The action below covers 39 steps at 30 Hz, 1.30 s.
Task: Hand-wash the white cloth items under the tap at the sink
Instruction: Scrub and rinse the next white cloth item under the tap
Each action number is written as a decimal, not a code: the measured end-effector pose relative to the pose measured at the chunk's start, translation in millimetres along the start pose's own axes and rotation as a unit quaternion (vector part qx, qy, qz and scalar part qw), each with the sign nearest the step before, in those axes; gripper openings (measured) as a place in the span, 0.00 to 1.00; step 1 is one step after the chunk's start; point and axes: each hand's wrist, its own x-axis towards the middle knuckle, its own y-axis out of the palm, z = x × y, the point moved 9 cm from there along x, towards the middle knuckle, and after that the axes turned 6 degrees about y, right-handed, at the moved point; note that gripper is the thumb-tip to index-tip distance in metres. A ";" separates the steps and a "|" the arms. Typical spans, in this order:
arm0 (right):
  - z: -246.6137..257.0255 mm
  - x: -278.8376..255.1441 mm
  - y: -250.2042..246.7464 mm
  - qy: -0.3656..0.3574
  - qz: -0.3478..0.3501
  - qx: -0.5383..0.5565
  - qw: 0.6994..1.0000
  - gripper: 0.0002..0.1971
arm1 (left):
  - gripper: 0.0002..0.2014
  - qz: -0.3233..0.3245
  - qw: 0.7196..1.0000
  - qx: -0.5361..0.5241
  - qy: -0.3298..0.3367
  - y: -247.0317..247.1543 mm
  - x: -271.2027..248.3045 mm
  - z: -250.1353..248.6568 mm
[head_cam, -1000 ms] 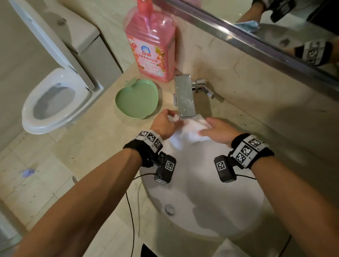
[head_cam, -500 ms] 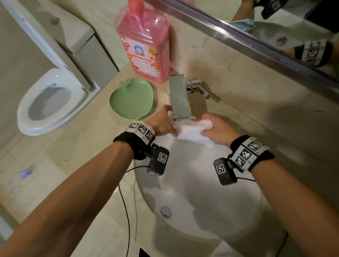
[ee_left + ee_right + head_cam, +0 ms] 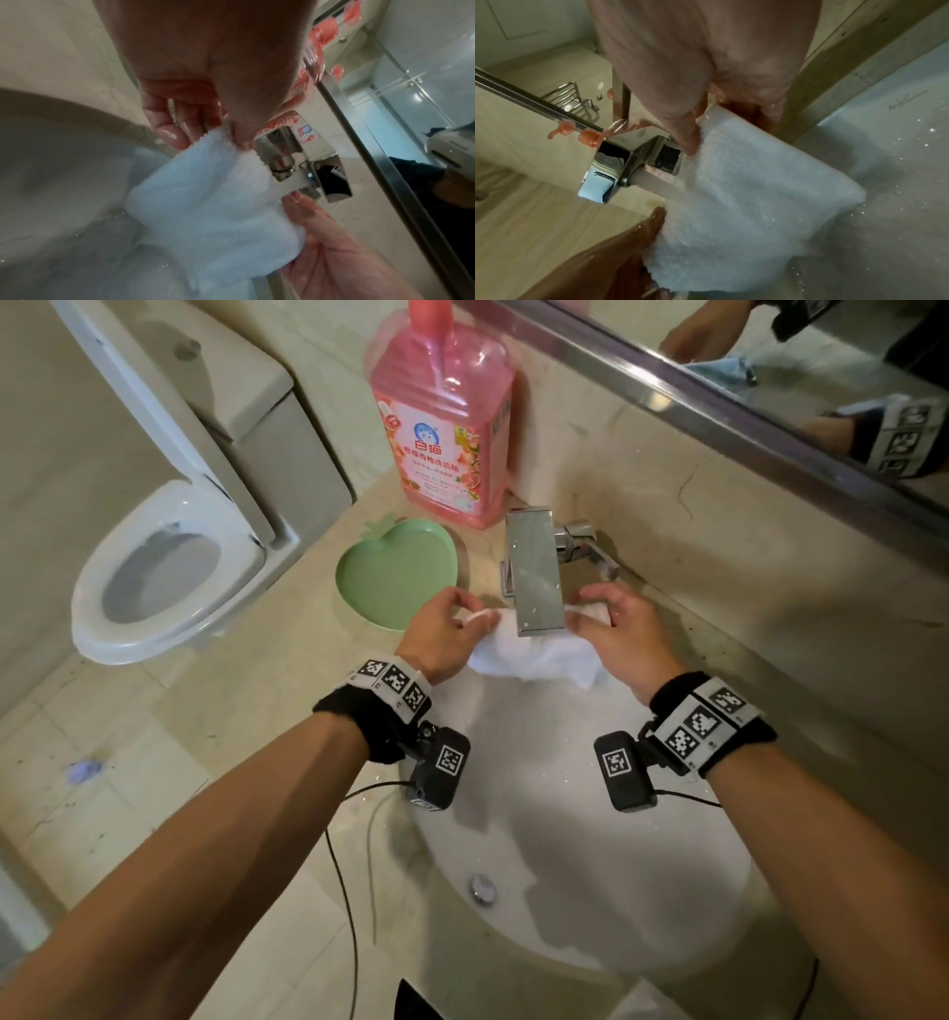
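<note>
Left hand [image 3: 445, 629] and right hand [image 3: 621, 629] pinch white cloth [image 3: 534, 654] by top corners, spread under tap [image 3: 534, 577] over sink [image 3: 590, 916]. Water flow probably on, hard to see. Keep cloth taut, centred under spout.

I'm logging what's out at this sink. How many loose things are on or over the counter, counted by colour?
White: 1, the cloth, pinched by the left hand and the right hand.
Pink: 1, the soap bottle.
Green: 1, the dish.
Total: 3
</note>
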 end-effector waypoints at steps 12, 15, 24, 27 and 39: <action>-13.6 -13.9 45.8 0.039 0.110 -0.127 0.985 0.24 | 0.12 -0.033 0.998 0.010 -0.054 -30.2 -17.8 29.1; -6.8 -14.3 52.9 -0.011 0.087 -0.249 0.964 0.17 | 0.23 -0.019 0.998 0.045 -0.035 -32.2 -22.0 31.0; 15.7 -19.1 51.0 -0.087 0.044 -0.304 0.948 0.21 | 0.15 -0.039 0.968 0.240 0.062 -35.0 -21.0 6.1; 10.6 -19.2 37.2 -0.058 0.032 -0.307 0.949 0.15 | 0.14 -0.002 0.972 0.215 0.092 -21.0 -17.4 0.6; -16.3 -25.3 24.3 0.027 0.060 -0.121 0.991 0.33 | 0.15 0.081 0.994 -0.052 -0.044 63.5 -5.2 -11.7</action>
